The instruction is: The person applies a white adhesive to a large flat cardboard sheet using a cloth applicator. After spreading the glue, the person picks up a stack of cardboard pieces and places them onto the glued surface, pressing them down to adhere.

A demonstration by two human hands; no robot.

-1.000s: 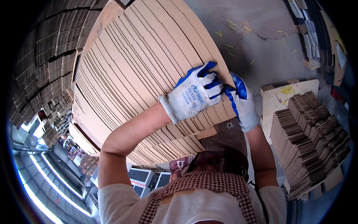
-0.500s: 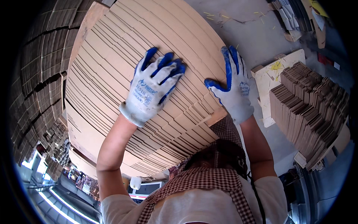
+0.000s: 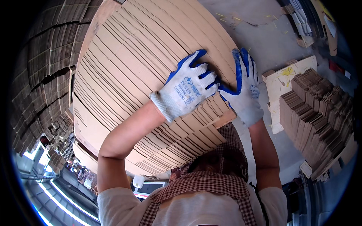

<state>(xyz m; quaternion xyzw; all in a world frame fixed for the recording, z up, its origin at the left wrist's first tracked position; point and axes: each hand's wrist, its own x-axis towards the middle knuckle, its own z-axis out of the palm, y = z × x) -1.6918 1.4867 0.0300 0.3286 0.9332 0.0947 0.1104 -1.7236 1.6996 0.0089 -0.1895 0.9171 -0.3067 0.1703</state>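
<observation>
Left hand (image 3: pixel 187 90) flat on cardboard stack (image 3: pixel 128 75), right hand (image 3: pixel 245 90) beside

A cardboard factory or packing warehouse: a big stack of flat brown corrugated cardboard sheets (image 3: pixel 143 75) lies under the gloved hands, a smaller pile of folded brown cardboard blanks (image 3: pixel 320 120) stands right of them on a grey concrete floor (image 3: pixel 271 41), and more stacked cardboard (image 3: pixel 45 75) rises far left.

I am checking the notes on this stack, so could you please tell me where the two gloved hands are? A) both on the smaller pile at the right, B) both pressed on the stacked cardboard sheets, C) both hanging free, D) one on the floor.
B: the left hand and the right hand both lie flat on the cardboard sheets, close together.
</observation>
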